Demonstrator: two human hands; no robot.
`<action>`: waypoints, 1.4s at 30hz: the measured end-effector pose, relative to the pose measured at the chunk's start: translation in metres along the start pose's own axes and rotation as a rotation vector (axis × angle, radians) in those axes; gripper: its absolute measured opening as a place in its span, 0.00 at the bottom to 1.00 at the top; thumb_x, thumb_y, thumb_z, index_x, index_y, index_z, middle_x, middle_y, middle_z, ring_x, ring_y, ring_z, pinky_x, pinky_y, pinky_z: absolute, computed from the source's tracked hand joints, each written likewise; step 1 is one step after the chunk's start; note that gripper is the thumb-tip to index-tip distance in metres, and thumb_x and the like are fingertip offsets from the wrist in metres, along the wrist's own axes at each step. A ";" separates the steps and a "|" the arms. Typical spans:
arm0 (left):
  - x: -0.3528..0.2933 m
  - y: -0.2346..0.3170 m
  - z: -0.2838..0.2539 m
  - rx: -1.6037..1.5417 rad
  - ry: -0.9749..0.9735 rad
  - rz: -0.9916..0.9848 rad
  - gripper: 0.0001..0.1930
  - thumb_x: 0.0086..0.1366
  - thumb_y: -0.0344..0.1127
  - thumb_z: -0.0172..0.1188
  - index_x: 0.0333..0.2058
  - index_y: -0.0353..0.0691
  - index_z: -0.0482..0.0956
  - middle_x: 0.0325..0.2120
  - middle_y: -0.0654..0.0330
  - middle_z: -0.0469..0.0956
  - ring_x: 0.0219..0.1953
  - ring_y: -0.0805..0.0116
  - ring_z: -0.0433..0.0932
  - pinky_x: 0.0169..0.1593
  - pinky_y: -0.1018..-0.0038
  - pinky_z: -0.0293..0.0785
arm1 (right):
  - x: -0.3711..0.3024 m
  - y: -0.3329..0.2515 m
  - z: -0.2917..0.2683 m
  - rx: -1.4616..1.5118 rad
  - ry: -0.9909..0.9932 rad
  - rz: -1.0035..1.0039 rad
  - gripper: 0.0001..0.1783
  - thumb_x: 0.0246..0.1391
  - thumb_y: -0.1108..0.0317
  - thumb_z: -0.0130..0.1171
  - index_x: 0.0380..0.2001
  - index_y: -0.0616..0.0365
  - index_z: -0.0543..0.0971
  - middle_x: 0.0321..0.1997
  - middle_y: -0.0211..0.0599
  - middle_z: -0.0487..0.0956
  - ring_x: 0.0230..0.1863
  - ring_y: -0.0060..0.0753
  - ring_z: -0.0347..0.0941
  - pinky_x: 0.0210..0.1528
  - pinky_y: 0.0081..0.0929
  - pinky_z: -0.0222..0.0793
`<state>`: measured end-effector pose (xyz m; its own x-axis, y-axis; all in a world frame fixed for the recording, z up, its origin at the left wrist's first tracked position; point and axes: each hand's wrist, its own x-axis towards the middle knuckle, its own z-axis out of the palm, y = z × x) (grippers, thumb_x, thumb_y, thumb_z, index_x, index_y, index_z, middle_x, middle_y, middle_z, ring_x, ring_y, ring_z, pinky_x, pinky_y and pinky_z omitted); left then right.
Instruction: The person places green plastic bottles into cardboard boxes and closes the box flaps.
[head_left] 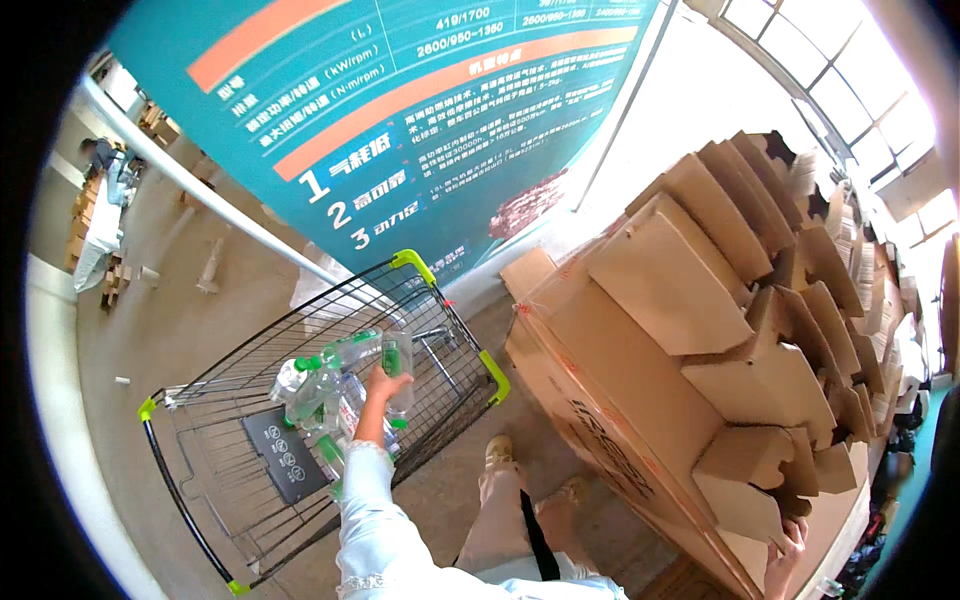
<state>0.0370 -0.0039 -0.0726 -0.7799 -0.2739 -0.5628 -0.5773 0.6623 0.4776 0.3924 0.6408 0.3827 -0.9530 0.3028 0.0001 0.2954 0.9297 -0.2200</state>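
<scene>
My left hand [383,386] reaches into a wire shopping cart [250,368], closed round a clear plastic bottle [398,352] with a green label. Several more empty clear bottles [318,392] lie in the cart beside that hand, some with green caps. Far off to the right, my right hand [788,550] is at the lower edge of an open cardboard box [745,470], its fingers bent against the cardboard. Part of that hand is cut off by the picture's lower rim.
Stacked open cartons [740,230] stand on a large cardboard box [600,400] to my right. Behind the cart rises a tall teal printed banner [420,120] with a pole. A dark panel [286,455] sits in the cart. Another person [105,165] is far left, near piled boxes.
</scene>
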 end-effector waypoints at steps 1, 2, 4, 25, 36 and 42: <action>-0.028 0.034 -0.021 -0.032 0.028 0.066 0.38 0.38 0.47 0.76 0.47 0.31 0.74 0.44 0.43 0.79 0.46 0.54 0.80 0.47 0.64 0.77 | -0.007 0.004 0.003 -0.007 0.039 -0.006 0.11 0.42 0.82 0.60 0.33 0.66 0.81 0.43 0.50 0.78 0.49 0.50 0.72 0.51 0.39 0.68; -0.062 0.060 -0.046 -0.068 0.067 0.128 0.36 0.41 0.45 0.75 0.47 0.32 0.74 0.43 0.44 0.80 0.45 0.56 0.81 0.46 0.66 0.77 | -0.012 0.011 0.010 -0.009 0.080 -0.023 0.11 0.38 0.81 0.60 0.30 0.66 0.79 0.40 0.49 0.76 0.47 0.51 0.70 0.49 0.40 0.67; -0.117 0.080 -0.082 -0.462 -0.026 0.112 0.32 0.45 0.41 0.73 0.48 0.33 0.74 0.44 0.47 0.79 0.45 0.59 0.80 0.45 0.66 0.78 | -0.018 0.022 0.013 -0.020 0.101 -0.037 0.10 0.34 0.80 0.61 0.26 0.66 0.77 0.38 0.47 0.75 0.47 0.52 0.69 0.48 0.41 0.67; -0.607 0.496 0.147 0.102 -0.924 1.530 0.33 0.43 0.36 0.76 0.47 0.32 0.72 0.35 0.55 0.79 0.37 0.67 0.78 0.44 0.73 0.75 | -0.056 0.096 0.011 0.154 0.132 -0.215 0.03 0.40 0.72 0.63 0.22 0.58 0.82 0.41 0.39 0.75 0.49 0.37 0.67 0.48 0.29 0.73; -0.552 0.479 0.257 1.486 -0.712 1.352 0.26 0.44 0.34 0.72 0.45 0.35 0.80 0.46 0.45 0.79 0.51 0.50 0.77 0.53 0.64 0.75 | -0.043 0.083 0.035 0.196 0.151 -0.339 0.05 0.39 0.71 0.63 0.20 0.60 0.78 0.37 0.38 0.72 0.46 0.39 0.68 0.45 0.31 0.74; -0.558 0.491 0.221 1.258 -0.792 1.543 0.16 0.54 0.26 0.61 0.44 0.34 0.80 0.45 0.44 0.79 0.49 0.47 0.77 0.51 0.61 0.75 | -0.043 0.084 0.035 0.241 0.266 -0.318 0.09 0.40 0.71 0.63 0.29 0.59 0.82 0.49 0.44 0.72 0.55 0.43 0.67 0.52 0.33 0.73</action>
<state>0.2423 0.6281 0.3268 0.0836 0.8535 -0.5143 0.9441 0.0973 0.3148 0.4557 0.6984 0.3299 -0.9341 0.0839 0.3470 -0.0619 0.9192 -0.3888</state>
